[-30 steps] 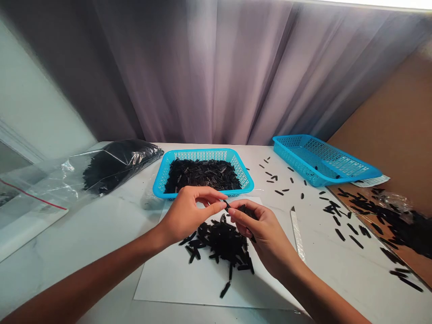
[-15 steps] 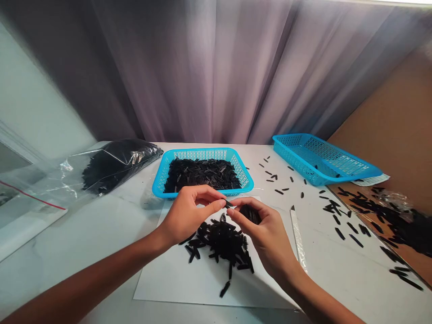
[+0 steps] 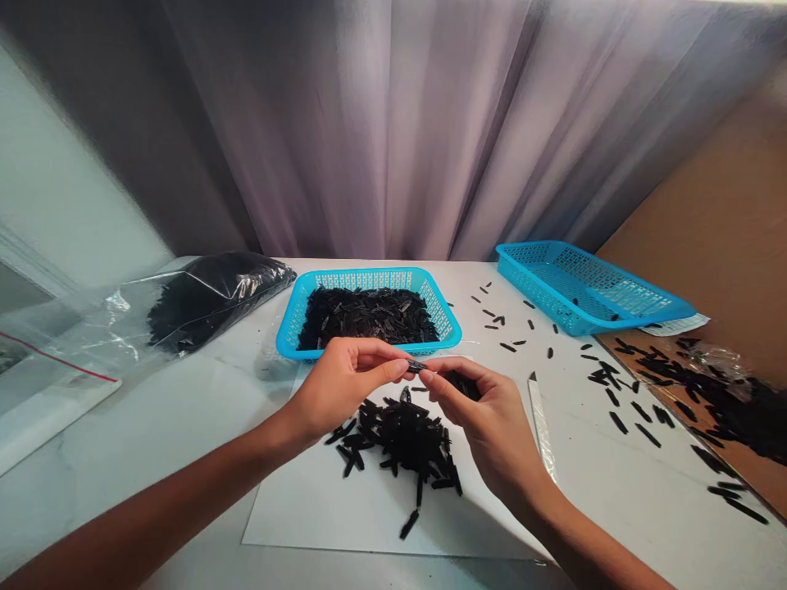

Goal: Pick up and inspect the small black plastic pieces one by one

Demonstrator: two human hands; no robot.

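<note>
Thumb and forefinger of the left hand (image 3: 335, 389) pinch one end of a slim black piece (image 3: 416, 367) at the centre of the frame; the right hand (image 3: 483, 410) pinches its other end, its palm curled round a dark bundle (image 3: 464, 385). The piece is short and narrow, with pale glints along its face, and lies nearly level. Half a second ago it sloped down to the right and showed fewer glints, and more of the bundle was visible. Below the hands, a heap of black pieces (image 3: 406, 442) on a white sheet (image 3: 307, 516) looks much the same as then. Beyond them, at upper centre, stands a filled blue basket (image 3: 452, 336).
</note>
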